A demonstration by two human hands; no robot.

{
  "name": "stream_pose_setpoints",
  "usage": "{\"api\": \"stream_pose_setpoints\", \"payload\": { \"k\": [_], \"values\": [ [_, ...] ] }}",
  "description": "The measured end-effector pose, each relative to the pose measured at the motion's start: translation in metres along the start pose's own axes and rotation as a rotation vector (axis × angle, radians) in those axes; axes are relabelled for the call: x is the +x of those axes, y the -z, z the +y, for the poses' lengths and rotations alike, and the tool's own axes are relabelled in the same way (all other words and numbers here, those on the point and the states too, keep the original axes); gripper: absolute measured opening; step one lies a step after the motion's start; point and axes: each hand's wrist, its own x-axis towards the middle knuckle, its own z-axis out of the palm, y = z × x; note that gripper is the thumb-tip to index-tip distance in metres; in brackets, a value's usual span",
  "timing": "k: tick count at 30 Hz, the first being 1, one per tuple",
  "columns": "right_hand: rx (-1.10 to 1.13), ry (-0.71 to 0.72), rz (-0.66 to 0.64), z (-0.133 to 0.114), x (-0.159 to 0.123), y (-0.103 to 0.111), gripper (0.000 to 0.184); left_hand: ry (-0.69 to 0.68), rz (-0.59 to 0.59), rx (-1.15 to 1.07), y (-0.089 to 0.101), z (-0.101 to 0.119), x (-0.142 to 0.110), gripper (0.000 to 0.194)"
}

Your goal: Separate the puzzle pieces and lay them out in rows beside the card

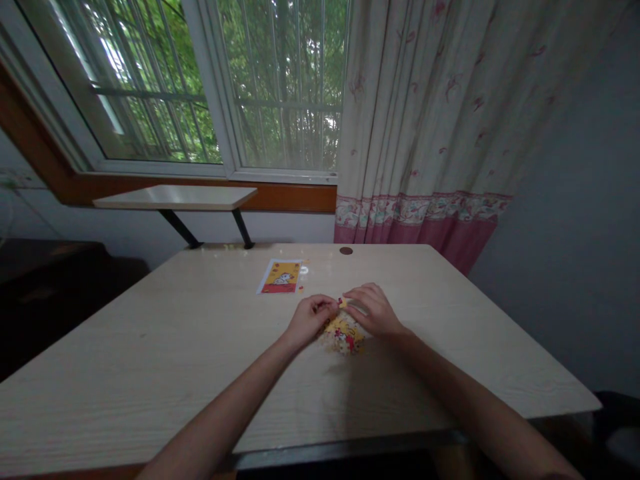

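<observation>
Both bare forearms enter from the near edge of the scene and converge over the middle of the pale wood-grain rectangular worktop (pixel 175 347). The left forearm (pixel 235 400) slants far and to the right; the right forearm (pixel 465 380) slants far and to the left. The left hand (pixel 311 320) has its fingers curled and its thumb and forefinger drawn together, pinching a small yellow and red jigsaw piece (pixel 343 303). The right hand (pixel 376 313) is arched, back upward, with fingers bent and thumb reaching left toward the same piece; whether it also grips the piece cannot be told.

The piece is held between the two hands, at the far side of a loose heap of small yellow, red and pale jigsaw pieces (pixel 345 339) lying on the worktop. The left hand covers part of the heap's left margin. Individual outlines in the heap are blurred, and the right fingertips are hard to separate.

Far and left of the hands lies a flat yellow and red printed sheet with a white border (pixel 281 277). A few tiny scraps sit just right of it; glare obscures their shapes. Both forearms are cut off at the near edge.
</observation>
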Motion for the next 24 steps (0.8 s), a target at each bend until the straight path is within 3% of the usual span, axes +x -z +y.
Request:
{"api": "stream_pose_setpoints", "payload": {
  "k": [7,12,15,18,21,24],
  "values": [
    [-0.021,-0.126,0.207,0.011,0.001,0.011,0.019,-0.236,-0.068,0.513,0.011,0.004,-0.002,0.018],
    [-0.015,-0.163,0.194,0.014,-0.001,0.011,0.019,-0.281,-0.11,0.603,0.008,0.001,-0.003,0.018],
    [-0.005,-0.179,0.181,0.015,-0.002,0.009,0.02,-0.233,-0.05,0.649,0.013,-0.003,0.001,0.018],
    [0.017,-0.219,0.155,0.016,-0.004,0.006,0.02,-0.179,0.075,0.768,0.032,-0.01,0.009,0.019],
    [0.046,-0.287,0.081,0.02,-0.004,0.0,0.02,-0.212,0.214,0.971,0.061,-0.017,0.018,0.021],
    [0.068,-0.363,-0.06,0.027,-0.002,-0.009,0.021,-0.19,0.223,1.108,0.081,-0.024,0.025,0.024]
  ]
}}
